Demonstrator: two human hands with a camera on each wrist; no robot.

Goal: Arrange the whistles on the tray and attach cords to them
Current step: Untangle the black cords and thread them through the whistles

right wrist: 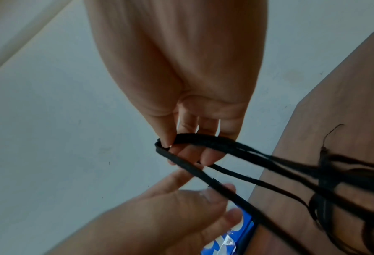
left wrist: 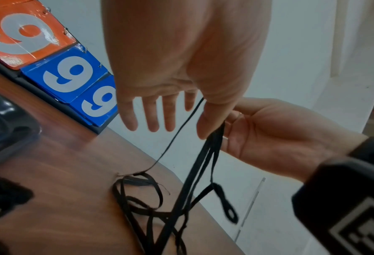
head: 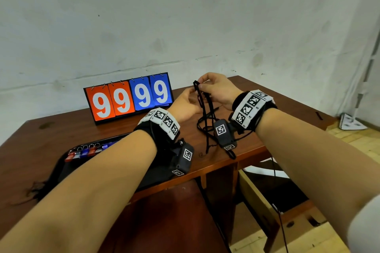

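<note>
- Our red and blue metal whistles (head: pixel 86 153) already line the black plastic tray (head: pixel 61 162).
- Cords remain unattached: our right hand (head: pixel 218 88) pinches the tangled black flat cords (head: pixel 203 113); our left hand (head: pixel 185 107) is relaxed, fingers straight.

A scoreboard (head: pixel 129 97) stands at the back of the table (head: pixel 61 129), against the wall. In front of it, toward the left, a tray (head: pixel 67 156) lies on the table with what seem to be whistles (head: pixel 86 152) lined up along its far side. To the right of the tray, cords (head: pixel 207 127) hang from the right hand (head: pixel 220 88) down to a tangle on the table. The left hand (head: pixel 185 107) is just left of the cords, in front of the scoreboard's right end
</note>
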